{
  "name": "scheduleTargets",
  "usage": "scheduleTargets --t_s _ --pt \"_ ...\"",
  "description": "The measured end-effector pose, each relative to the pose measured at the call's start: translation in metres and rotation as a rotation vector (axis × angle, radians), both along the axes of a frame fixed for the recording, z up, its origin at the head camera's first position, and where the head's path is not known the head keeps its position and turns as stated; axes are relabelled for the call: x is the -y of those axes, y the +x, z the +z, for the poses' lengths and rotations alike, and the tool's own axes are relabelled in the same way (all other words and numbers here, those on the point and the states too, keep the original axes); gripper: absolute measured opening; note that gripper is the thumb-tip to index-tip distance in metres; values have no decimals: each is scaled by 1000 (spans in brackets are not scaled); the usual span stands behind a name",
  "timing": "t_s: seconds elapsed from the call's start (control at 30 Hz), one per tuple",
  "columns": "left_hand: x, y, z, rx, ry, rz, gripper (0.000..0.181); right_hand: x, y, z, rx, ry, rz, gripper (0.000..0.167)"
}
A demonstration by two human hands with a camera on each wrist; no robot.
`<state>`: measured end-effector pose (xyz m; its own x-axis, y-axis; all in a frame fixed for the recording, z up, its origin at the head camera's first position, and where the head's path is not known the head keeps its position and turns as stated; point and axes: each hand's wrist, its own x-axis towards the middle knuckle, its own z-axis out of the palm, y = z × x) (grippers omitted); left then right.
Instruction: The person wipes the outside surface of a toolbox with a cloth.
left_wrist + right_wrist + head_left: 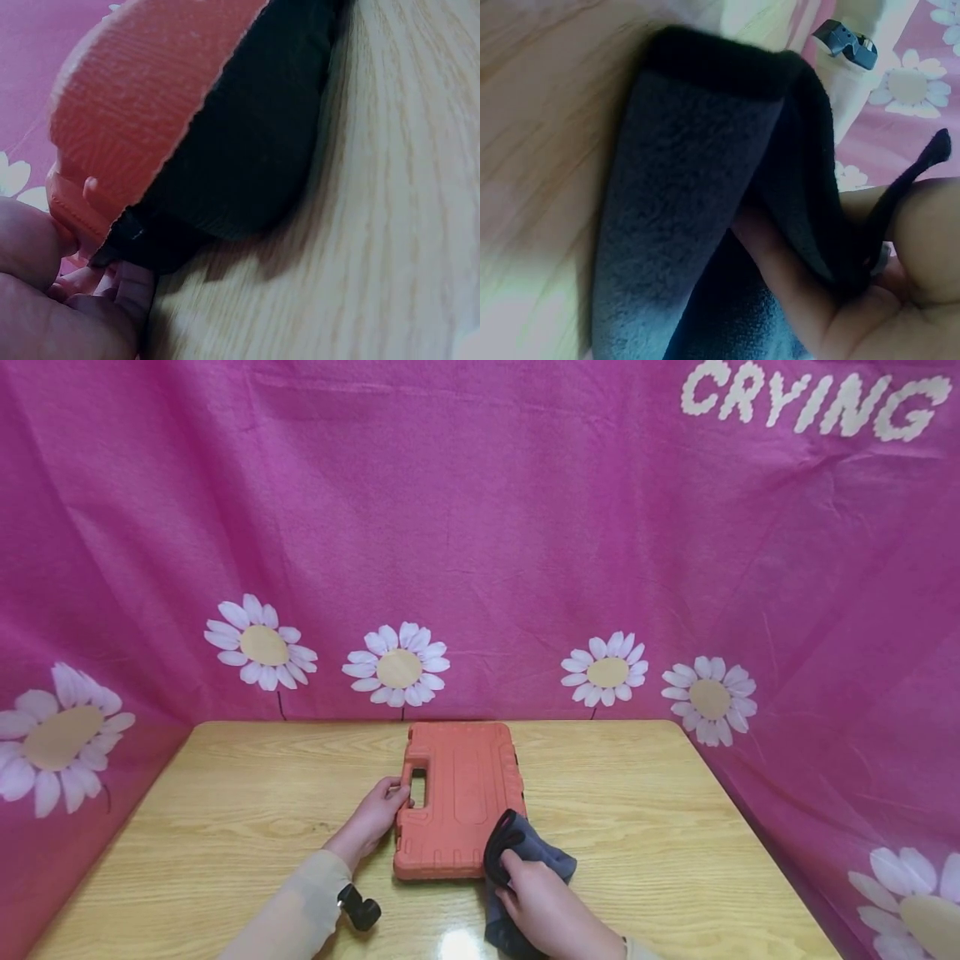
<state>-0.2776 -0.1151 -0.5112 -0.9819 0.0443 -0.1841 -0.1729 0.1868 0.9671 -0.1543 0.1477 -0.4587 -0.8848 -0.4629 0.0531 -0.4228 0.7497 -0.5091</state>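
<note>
An orange-red carrying case point(468, 785) lies flat on the wooden table, its handle side to the left. In the left wrist view its lower half point(255, 127) is black. My left hand point(377, 816) holds the case by its handle edge, thumb on the red side and fingers below. A dark grey cloth point(546, 850) with black edging is folded in my right hand point(551, 906), at the case's near right corner. The right wrist view has the cloth point(675, 180) gripped between thumb and fingers, a black loop point(922, 165) sticking out.
Pink fabric point(480, 527) with white daisies hangs behind the table point(637, 802) and along both sides. A small black wrist camera point(360, 908) is strapped at my left sleeve. Table surface extends left and right of the case.
</note>
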Motion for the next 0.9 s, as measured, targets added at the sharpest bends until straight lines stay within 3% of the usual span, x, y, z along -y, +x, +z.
scheduleTargets --t_s 0.3,0.6,0.73,0.9 --pt "0 2 3 0 -1 1 38 14 -3 0 17 60 51 12" --pt "1 0 1 1 -9 -3 37 28 -6 -1 60 59 91 11" --pt "1 -1 0 6 -37 -4 36 32 -15 -15 86 64 117 11" --pt "0 -1 2 15 -43 -2 37 37 -26 -38 48 64 158 11"
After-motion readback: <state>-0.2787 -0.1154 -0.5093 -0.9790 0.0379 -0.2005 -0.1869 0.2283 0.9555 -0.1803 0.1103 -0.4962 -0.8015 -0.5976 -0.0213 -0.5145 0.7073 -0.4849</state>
